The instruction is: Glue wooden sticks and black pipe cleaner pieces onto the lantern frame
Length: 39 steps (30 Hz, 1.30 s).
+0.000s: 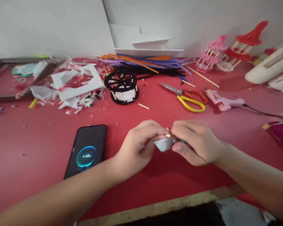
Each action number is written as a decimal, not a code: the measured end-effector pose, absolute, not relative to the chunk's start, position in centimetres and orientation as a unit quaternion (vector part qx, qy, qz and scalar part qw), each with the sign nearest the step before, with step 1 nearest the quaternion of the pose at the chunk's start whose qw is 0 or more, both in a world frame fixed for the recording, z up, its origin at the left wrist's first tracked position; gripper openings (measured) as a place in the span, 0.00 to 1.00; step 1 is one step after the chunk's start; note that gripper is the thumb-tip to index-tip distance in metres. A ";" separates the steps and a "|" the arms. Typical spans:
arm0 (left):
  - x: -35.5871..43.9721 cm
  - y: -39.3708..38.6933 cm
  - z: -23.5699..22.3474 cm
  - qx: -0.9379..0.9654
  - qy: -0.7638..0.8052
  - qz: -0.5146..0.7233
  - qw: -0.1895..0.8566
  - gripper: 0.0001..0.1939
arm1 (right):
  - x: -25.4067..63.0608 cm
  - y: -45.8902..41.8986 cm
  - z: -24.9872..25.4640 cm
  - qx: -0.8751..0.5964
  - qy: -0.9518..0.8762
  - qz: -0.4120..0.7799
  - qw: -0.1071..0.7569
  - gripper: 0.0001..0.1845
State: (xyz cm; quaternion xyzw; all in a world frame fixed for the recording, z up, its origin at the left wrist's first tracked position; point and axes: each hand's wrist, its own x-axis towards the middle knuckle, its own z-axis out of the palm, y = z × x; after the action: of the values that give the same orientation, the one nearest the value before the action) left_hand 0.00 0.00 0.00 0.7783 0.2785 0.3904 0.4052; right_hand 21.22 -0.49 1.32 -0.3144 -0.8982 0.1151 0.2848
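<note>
My left hand (141, 141) is closed in a pinch on a small pale wooden stick (168, 135), of which only short ends show. My right hand (195, 142) is wrapped round the dark handle of a small tool with a wide grey blade (163, 144). The blade points left, just below the stick and close to my left fingers. Most of the handle is hidden in my right palm. Beyond my hands stands a black wheel-topped frame (121, 81) on thin wooden posts with a white base.
A phone (87, 150) lies at left. Scissors (181, 95) and a pink glue gun (223, 99), its cord running right, lie at right. Pipe cleaners (146, 64), foam scraps (80, 83) and pink and red models (212, 53) line the back. A loose stick (143, 106) lies mid-table.
</note>
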 end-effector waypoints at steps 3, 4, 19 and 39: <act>0.1 0.1 0.0 0.779 0.280 0.389 0.406 0.12 | 21.1 -0.6 1.4 -0.315 -0.899 0.117 0.282 0.21; 0.1 0.1 0.0 0.779 0.280 0.388 0.405 0.12 | 21.1 -0.6 1.4 -0.315 -0.899 0.118 0.282 0.21; 0.2 0.2 0.2 0.787 0.286 0.381 0.392 0.10 | 21.2 -0.7 1.2 -0.314 -0.894 0.144 0.285 0.21; 0.1 -0.3 0.9 0.822 0.188 0.403 0.356 0.16 | 22.7 0.8 1.2 -0.457 -0.830 0.108 0.300 0.20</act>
State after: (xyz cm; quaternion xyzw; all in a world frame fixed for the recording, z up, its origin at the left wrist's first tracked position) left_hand 0.09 -0.33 0.90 0.8219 0.1876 0.4030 0.3562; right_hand 22.69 0.82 1.16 -0.4573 -0.8301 0.1085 0.3000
